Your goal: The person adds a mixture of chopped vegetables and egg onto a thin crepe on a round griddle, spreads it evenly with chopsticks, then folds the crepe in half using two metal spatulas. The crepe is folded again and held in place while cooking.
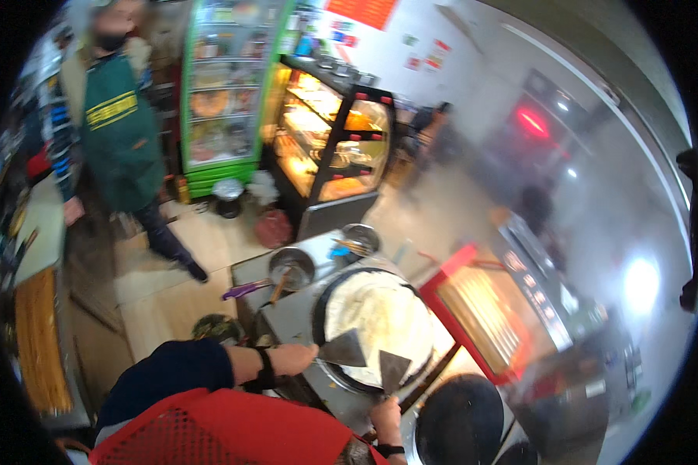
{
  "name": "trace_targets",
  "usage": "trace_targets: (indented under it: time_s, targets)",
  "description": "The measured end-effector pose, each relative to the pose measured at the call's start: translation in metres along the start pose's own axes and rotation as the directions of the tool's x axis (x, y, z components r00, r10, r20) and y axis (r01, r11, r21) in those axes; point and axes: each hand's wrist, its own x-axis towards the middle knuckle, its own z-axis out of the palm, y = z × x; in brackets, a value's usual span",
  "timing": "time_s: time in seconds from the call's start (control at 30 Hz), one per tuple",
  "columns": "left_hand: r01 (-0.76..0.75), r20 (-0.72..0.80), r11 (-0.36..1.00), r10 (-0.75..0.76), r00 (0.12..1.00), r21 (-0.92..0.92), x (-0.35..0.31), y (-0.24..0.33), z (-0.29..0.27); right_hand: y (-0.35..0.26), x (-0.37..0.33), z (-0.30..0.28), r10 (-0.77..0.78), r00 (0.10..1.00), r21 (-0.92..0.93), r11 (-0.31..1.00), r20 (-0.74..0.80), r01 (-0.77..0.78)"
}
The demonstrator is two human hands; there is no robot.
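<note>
A large pale round flatbread (380,314) lies on a round black griddle (319,310) in front of me. My left hand (293,359) is closed around a metal scraper (343,349), whose wide blade rests at the flatbread's near left edge. In my right hand (385,417) is a second metal scraper (394,369), its blade over the near edge of the flatbread. The two blades are close together but apart. The scrapers' handles are mostly hidden inside my fingers.
To the right are a black round griddle (459,422) and a red-framed warmer (450,314). Beyond the flatbread stand metal pots (291,267) with utensils. A lit display case (326,139) and a green-framed fridge (223,101) are farther back. A person in a green apron (120,139) stands far left.
</note>
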Motion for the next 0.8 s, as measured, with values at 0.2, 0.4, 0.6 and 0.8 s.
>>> trace_targets:
  time_s: [0.2, 0.4, 0.6, 0.8]
  targets:
    - [0.067, 0.138, 0.997, -0.071, 0.988, 0.039, -0.003, 0.012, -0.016, -0.004, 0.002, -0.003, 0.080, 0.994, -0.084, 0.994, 0.077, -0.074]
    - [0.051, 0.056, 0.998, -0.049, 0.997, -0.024, -0.002, 0.006, -0.009, -0.006, -0.004, -0.007, 0.045, 0.998, -0.046, 0.998, 0.038, -0.043]
    - [-0.037, 0.067, 0.995, 0.031, 0.997, 0.093, 0.004, -0.010, 0.006, 0.003, 0.001, 0.001, 0.018, 1.000, -0.013, 1.000, 0.010, -0.018]
    - [-0.047, 0.057, 0.999, 0.046, 0.997, 0.014, 0.012, -0.019, 0.017, 0.008, 0.003, 0.007, -0.115, 0.988, 0.000, 0.993, -0.099, 0.115]
